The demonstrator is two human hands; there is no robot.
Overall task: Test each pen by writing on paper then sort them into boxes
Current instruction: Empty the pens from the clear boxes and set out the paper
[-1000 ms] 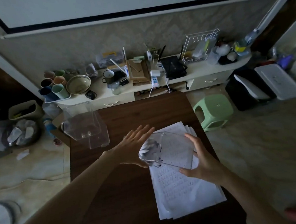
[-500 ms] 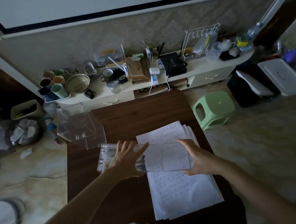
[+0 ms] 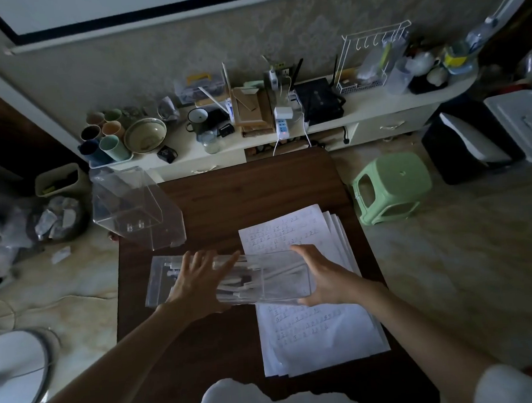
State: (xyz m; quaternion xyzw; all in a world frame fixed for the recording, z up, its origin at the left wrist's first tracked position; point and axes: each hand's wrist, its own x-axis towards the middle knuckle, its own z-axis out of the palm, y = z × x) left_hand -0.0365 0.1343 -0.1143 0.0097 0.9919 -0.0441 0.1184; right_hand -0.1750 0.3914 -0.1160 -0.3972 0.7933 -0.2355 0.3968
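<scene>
Closest to the camera, both bare forearms reach out over a dark wooden table (image 3: 226, 197), with a bit of white sleeve (image 3: 507, 386) showing on the right arm. Just past that there's a stack of paper (image 3: 318, 333) on the right half of the table. The sheets are fanned out a little and the top one is covered in rows of handwritten marks.

A clear box (image 3: 289, 286) lies on its side across the far part of that stack and sticks out to the left over bare wood. It's got a bunch of pens (image 3: 282, 270) inside, mostly white barrels, lying lengthwise.

The left hand (image 3: 198, 281) is flat on top of the box, fingers straight and spread wide, not wrapped around anything. The right hand (image 3: 323, 276) has the box's right end, with fingers over the far edge and thumb hooked on the near edge, so that one's a proper grip.

Further back, at the table's far-left corner, is a second clear box (image 3: 133, 207), tipped at an angle. Off the table's right side a green stool (image 3: 389, 186) stands on the floor.

Farthest back, against the wall, is a low white cabinet (image 3: 378, 108) loaded with stuff: a cluster of cups (image 3: 106, 140), a bowl (image 3: 145, 135), a power strip (image 3: 281, 128) and a white wire rack (image 3: 371, 58).
</scene>
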